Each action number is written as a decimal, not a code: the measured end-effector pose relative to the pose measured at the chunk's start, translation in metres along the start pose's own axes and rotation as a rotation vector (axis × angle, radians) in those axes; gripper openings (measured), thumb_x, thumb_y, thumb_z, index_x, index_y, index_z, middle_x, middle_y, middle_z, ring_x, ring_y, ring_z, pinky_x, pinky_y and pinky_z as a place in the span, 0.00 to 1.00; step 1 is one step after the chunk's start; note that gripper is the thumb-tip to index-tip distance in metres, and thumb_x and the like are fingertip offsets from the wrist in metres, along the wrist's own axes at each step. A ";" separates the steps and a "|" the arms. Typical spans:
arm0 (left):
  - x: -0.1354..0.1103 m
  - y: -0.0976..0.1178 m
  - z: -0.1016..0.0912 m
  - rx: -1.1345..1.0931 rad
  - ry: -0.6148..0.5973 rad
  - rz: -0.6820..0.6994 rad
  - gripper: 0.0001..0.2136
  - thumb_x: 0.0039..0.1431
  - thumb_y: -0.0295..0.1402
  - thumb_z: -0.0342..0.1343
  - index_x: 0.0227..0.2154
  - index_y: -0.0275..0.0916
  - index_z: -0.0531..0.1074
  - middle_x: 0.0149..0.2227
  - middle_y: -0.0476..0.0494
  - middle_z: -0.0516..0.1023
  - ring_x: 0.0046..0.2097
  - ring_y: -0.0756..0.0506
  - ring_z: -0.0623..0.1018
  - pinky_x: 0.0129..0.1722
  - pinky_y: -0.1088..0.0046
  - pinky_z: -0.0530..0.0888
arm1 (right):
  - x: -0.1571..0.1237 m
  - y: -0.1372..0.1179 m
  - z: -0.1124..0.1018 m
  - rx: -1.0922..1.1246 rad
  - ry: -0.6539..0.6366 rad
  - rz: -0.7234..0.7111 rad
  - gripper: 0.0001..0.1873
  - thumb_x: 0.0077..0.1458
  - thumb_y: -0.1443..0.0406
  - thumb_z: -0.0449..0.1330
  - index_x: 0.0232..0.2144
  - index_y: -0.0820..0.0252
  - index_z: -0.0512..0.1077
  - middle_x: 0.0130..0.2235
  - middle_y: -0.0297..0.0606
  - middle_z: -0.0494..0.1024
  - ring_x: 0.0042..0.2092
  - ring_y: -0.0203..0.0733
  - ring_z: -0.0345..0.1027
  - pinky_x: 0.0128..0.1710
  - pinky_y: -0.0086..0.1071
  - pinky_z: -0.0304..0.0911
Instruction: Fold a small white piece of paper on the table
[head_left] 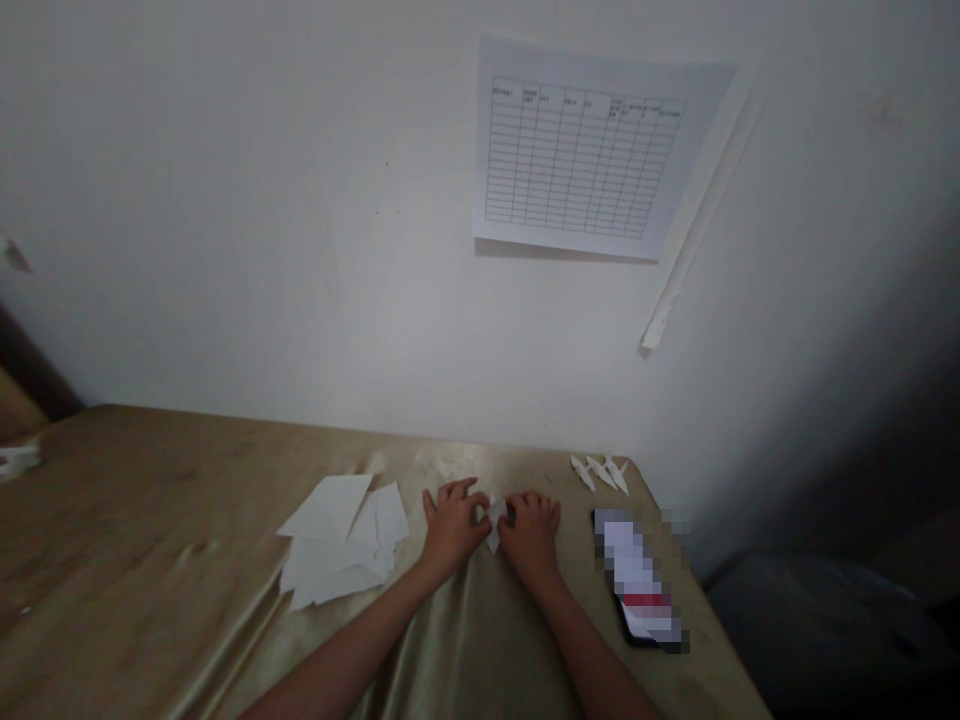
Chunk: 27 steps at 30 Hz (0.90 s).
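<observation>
Between my two hands is a small folded piece of white paper [493, 524], its lower end coming to a point. My left hand [454, 522] pinches its left side with thumb and forefinger, the other fingers spread. On the opposite side my right hand [529, 528] grips the paper's right edge, fingers curled. Both hands rest low over the cloth. A loose stack of white paper sheets [337, 560] lies left of my left hand. Several small folded paper pieces [600, 474] sit at the back right.
A phone [637, 580], its screen blurred out, lies right of my right hand. The gold cloth-covered table [187, 500] meets the wall behind. A printed table sheet [585, 150] and a white strip [705, 210] are on the wall. A dark shape [825, 620] stands beyond the right edge.
</observation>
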<state>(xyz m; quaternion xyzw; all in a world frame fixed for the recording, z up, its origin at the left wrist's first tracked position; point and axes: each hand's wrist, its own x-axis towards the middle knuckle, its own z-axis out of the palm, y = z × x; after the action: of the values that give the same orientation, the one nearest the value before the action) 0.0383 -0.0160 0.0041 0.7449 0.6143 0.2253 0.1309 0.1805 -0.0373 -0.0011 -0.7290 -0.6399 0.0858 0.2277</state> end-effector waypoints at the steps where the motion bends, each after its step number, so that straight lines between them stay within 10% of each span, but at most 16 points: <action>1: 0.000 0.000 0.001 0.002 0.004 0.003 0.09 0.56 0.33 0.61 0.40 0.51 0.80 0.63 0.48 0.72 0.66 0.34 0.65 0.67 0.32 0.43 | 0.000 0.000 0.000 0.000 -0.002 0.005 0.13 0.58 0.65 0.59 0.45 0.53 0.77 0.51 0.44 0.77 0.59 0.55 0.62 0.66 0.53 0.38; 27: -0.003 0.000 -0.001 0.054 -0.015 0.053 0.13 0.61 0.35 0.57 0.48 0.52 0.78 0.63 0.45 0.71 0.66 0.34 0.65 0.67 0.30 0.43 | 0.004 0.008 0.002 0.005 -0.001 -0.065 0.11 0.59 0.63 0.60 0.43 0.54 0.78 0.49 0.43 0.78 0.57 0.53 0.63 0.66 0.50 0.40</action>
<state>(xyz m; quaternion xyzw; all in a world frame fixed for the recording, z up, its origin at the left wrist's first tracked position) 0.0374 -0.0190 0.0040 0.7658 0.5992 0.2063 0.1095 0.1880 -0.0333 -0.0058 -0.7072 -0.6631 0.0802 0.2316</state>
